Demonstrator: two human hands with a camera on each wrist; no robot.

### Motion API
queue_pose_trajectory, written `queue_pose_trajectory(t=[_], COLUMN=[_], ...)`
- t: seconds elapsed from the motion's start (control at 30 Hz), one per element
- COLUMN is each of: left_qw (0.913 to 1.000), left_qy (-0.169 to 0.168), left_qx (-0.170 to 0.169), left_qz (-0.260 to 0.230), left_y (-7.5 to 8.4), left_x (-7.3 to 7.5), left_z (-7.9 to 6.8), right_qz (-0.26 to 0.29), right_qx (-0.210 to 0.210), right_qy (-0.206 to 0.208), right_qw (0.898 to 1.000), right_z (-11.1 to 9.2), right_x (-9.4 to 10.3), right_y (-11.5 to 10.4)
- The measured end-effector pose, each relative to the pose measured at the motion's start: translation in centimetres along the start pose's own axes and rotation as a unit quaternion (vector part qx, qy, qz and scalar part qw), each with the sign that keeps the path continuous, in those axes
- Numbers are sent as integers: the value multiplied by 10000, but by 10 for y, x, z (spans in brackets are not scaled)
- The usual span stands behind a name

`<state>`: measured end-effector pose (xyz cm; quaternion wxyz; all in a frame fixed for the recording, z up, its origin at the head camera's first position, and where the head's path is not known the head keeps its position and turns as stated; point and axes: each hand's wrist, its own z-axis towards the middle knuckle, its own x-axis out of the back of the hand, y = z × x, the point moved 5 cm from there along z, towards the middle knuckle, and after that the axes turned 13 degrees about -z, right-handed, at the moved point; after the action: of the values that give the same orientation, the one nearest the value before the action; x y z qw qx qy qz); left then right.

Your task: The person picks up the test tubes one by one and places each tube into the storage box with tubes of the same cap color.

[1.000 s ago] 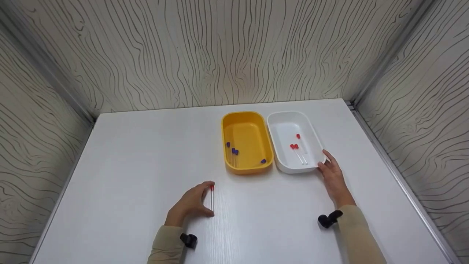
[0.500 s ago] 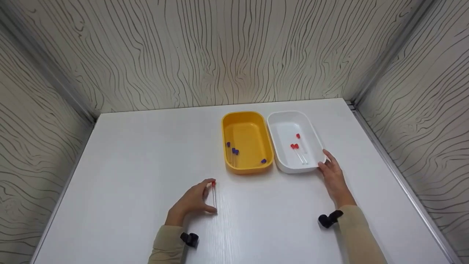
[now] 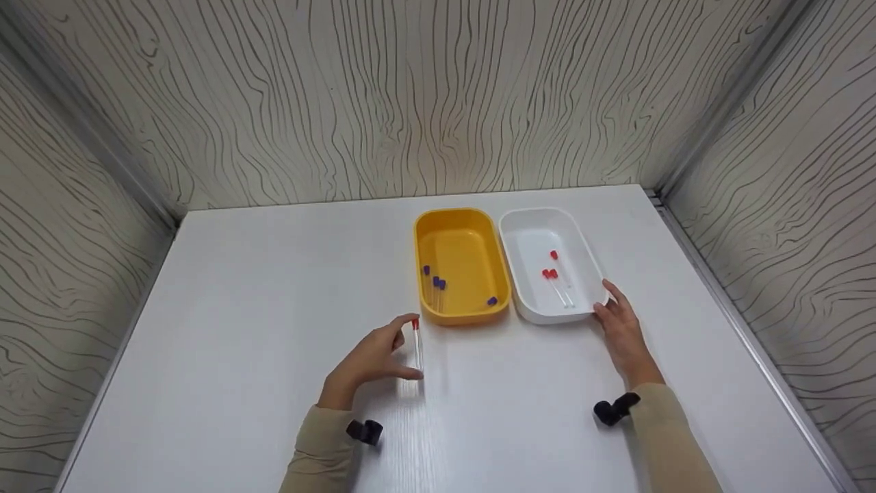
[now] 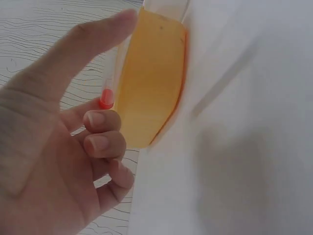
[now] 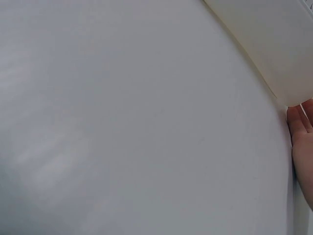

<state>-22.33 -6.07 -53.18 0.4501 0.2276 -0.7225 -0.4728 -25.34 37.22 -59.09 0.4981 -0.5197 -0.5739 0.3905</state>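
My left hand pinches a clear test tube with a red cap by its two ends, a fingertip at the cap and the thumb at the bottom. It hangs just in front of the yellow tray. The left wrist view shows the red cap by the index finger, with the other fingers curled loosely below. My right hand grips the near right corner of the white tray; in the right wrist view only part of this hand shows. Three red-capped tubes lie inside the white tray.
Several blue-capped tubes lie in the yellow tray, which stands close to the left of the white one. Both trays are on a white table, with patterned wall panels behind it and at its sides.
My left hand has carried the red-capped tube forward and to the right, nearer the yellow tray. One red-capped tube in the white tray has shifted slightly. My right hand stays at its corner.
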Motion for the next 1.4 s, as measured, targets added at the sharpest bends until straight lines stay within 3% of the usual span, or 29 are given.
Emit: queue_pose_trajectory(t=[0.37, 0.57, 0.8, 1.1, 1.4], left_qw=[9980, 9985, 9969, 9962, 9959], left_qy=[-32, -108, -151, -274, -337], left_qx=[-600, -524, -727, -722, -701], left_qz=[215, 123, 250, 399, 462], left_y=[38, 53, 69, 86, 97], left_x=[-2, -8, -18, -34, -50], left_z=[24, 38, 55, 76, 96], right_qz=[64, 87, 201, 377, 133], right_qx=[-99, -151, -88, 96, 54], right_qy=[-1, 21, -18, -13, -5], right_qw=[9999, 9998, 9998, 9992, 9999], right_z=[2, 2, 2, 2, 1], right_x=[1, 0, -1, -1, -1], right_y=[3, 3, 2, 2, 1])
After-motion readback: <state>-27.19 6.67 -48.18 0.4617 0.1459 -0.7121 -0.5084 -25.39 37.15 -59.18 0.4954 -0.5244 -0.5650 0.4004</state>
